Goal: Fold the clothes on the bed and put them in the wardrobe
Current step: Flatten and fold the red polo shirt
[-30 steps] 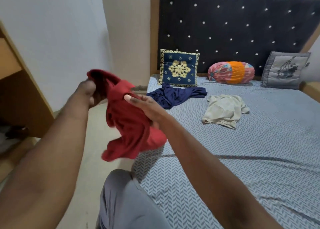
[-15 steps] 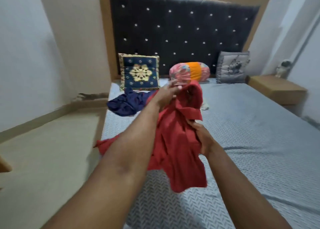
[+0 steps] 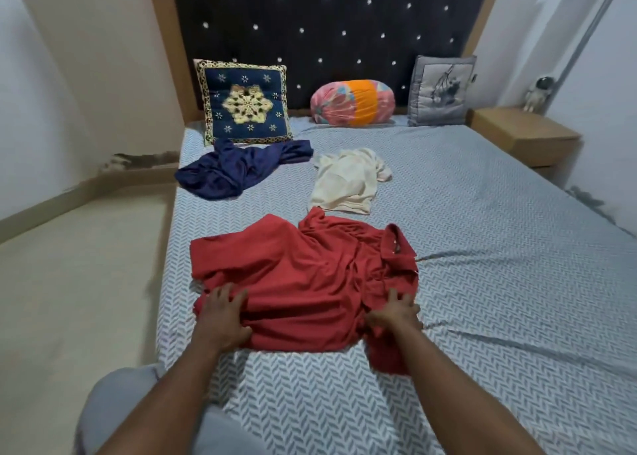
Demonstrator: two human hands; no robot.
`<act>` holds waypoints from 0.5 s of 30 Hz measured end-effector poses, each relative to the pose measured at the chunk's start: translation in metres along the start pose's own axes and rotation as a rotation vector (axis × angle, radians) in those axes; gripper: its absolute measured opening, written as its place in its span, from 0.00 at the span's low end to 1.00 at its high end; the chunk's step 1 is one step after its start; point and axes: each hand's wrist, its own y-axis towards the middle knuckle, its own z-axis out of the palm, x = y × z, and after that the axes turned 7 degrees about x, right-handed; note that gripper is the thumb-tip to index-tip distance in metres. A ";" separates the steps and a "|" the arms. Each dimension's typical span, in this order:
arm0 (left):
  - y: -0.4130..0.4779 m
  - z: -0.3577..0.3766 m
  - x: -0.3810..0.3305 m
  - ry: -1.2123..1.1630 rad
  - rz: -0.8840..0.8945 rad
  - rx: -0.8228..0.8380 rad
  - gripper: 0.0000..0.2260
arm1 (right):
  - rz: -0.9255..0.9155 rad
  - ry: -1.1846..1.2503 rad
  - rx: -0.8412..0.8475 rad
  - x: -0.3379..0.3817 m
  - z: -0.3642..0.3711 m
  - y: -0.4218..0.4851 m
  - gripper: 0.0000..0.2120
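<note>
I see the bed (image 3: 482, 248) with a red collared shirt (image 3: 303, 275) spread crumpled near its left edge, collar to the right. Beyond it, a navy garment (image 3: 238, 168) hangs over the left edge and a cream garment (image 3: 348, 182) lies mid-bed. My left hand (image 3: 222, 316) and right hand (image 3: 396, 311) press the shirt's near edge, fingers splayed wide.

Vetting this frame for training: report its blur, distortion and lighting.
Head view: wide-angle lens bows the wooden headboard frame; right hand on the crumpled red polo shirt looks slightly motion-smeared, left hand sharper; light soft and even, faint shadows on the grey chevron bedsheet, no glare.
</note>
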 end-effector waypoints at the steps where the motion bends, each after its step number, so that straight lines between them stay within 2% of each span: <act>1: -0.005 0.005 0.002 -0.008 -0.047 -0.073 0.41 | 0.009 -0.012 -0.067 -0.005 0.006 0.001 0.47; 3: -0.011 0.010 0.008 -0.044 -0.206 -0.100 0.40 | 0.030 0.041 -0.165 -0.015 0.009 -0.001 0.42; 4: -0.011 0.010 0.010 -0.062 -0.268 -0.063 0.36 | 0.033 0.073 -0.181 -0.021 0.008 0.000 0.40; 7: -0.002 0.006 0.017 -0.156 -0.239 -0.039 0.17 | 0.019 0.104 -0.220 -0.039 -0.011 0.005 0.31; 9: 0.002 -0.004 0.018 -0.274 -0.167 -0.090 0.10 | 0.047 0.175 -0.320 -0.050 -0.032 0.009 0.23; 11: 0.004 -0.020 0.015 -0.463 -0.075 -0.169 0.07 | 0.104 0.203 -0.446 -0.062 -0.053 0.015 0.20; 13: 0.001 -0.037 0.010 -0.701 -0.029 -0.252 0.07 | 0.141 0.151 -0.557 -0.068 -0.063 0.020 0.21; 15: -0.001 -0.047 0.010 -1.101 -0.071 -0.217 0.09 | 0.069 0.073 -0.625 -0.058 -0.060 0.020 0.25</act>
